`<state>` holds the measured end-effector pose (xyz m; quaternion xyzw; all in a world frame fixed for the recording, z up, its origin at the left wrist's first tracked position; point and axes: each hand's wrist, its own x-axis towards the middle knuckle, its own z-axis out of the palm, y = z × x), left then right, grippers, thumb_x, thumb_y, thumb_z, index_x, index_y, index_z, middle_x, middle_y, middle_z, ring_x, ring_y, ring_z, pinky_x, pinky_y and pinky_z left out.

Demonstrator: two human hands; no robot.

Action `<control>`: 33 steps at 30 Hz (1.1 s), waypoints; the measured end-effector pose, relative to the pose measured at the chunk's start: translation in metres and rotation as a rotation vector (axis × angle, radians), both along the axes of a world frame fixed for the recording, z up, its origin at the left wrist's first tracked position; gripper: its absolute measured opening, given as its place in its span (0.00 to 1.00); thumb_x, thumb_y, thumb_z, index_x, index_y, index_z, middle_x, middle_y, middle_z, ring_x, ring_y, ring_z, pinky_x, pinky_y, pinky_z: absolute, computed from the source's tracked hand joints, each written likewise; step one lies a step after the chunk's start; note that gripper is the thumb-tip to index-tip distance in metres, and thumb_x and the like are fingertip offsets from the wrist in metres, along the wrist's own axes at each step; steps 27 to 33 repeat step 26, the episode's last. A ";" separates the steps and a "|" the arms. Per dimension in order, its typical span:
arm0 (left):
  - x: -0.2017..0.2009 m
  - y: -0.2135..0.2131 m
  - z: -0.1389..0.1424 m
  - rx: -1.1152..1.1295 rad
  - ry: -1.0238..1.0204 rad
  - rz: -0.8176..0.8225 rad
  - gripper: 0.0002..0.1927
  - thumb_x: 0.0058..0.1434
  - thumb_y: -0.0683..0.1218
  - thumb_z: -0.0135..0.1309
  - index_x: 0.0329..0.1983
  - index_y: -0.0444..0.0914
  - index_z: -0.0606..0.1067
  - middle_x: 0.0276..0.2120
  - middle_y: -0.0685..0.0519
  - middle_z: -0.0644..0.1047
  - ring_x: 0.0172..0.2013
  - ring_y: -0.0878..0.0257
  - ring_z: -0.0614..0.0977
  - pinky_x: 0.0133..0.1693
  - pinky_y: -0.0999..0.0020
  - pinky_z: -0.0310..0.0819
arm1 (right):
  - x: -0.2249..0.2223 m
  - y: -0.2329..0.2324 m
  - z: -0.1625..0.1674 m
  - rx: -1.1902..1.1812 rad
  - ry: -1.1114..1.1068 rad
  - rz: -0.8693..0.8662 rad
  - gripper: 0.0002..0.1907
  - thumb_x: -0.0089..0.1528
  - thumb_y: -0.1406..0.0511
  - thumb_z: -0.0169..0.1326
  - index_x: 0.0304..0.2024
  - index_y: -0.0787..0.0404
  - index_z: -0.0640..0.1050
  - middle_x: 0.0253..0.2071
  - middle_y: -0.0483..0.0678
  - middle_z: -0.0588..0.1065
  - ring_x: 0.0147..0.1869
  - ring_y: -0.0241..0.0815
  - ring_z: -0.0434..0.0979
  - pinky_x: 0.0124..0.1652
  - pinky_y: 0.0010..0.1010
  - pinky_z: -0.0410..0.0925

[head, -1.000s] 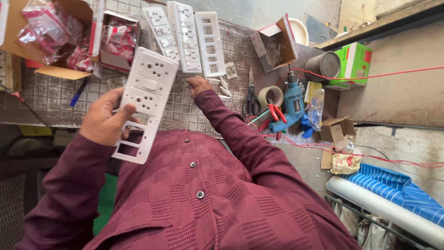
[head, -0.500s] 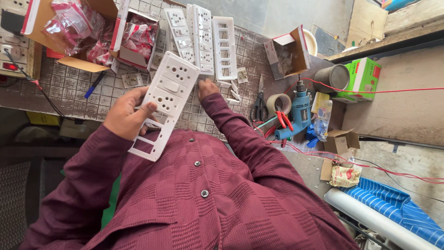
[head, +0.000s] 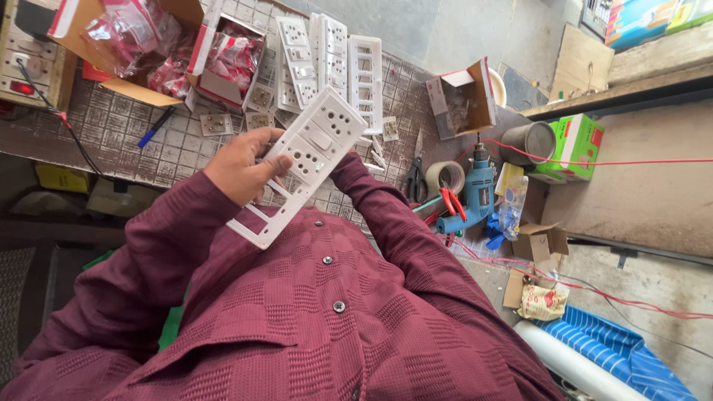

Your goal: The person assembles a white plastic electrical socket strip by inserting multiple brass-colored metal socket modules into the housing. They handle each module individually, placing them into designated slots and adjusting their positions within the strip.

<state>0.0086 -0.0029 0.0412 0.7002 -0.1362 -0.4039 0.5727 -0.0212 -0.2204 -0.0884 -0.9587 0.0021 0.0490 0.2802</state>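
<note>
The right hand is hidden behind the white switch plate; only its maroon sleeve shows, so what it grips cannot be told. The left hand covers part of the plate's near edge, and its fingers partly wrap out of sight. The cardboard box of red packets is cut off by the top edge. The contents of the small open carton are too small to tell. The blue striped cloth runs off the bottom edge.

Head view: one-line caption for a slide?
Left hand holds a white switch plate above the tiled workbench; right hand hidden behind it.
</note>
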 end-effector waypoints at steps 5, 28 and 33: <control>-0.007 0.000 0.003 0.029 -0.113 0.025 0.20 0.64 0.45 0.56 0.59 0.34 0.73 0.38 0.47 0.83 0.27 0.66 0.78 0.27 0.70 0.72 | -0.019 -0.016 0.017 0.768 -0.025 -0.497 0.10 0.63 0.69 0.50 0.44 0.68 0.79 0.36 0.49 0.75 0.37 0.39 0.72 0.42 0.32 0.69; -0.016 -0.018 0.008 0.082 -0.287 0.026 0.21 0.65 0.43 0.55 0.61 0.35 0.74 0.41 0.47 0.84 0.36 0.62 0.86 0.37 0.67 0.81 | -0.088 -0.009 0.084 0.715 -0.056 -0.373 0.28 0.55 0.68 0.68 0.49 0.60 0.63 0.46 0.48 0.64 0.48 0.36 0.69 0.41 0.29 0.75; -0.016 -0.018 0.008 0.082 -0.287 0.026 0.21 0.65 0.43 0.55 0.61 0.35 0.74 0.41 0.47 0.84 0.36 0.62 0.86 0.37 0.67 0.81 | -0.088 -0.009 0.084 0.715 -0.056 -0.373 0.28 0.55 0.68 0.68 0.49 0.60 0.63 0.46 0.48 0.64 0.48 0.36 0.69 0.41 0.29 0.75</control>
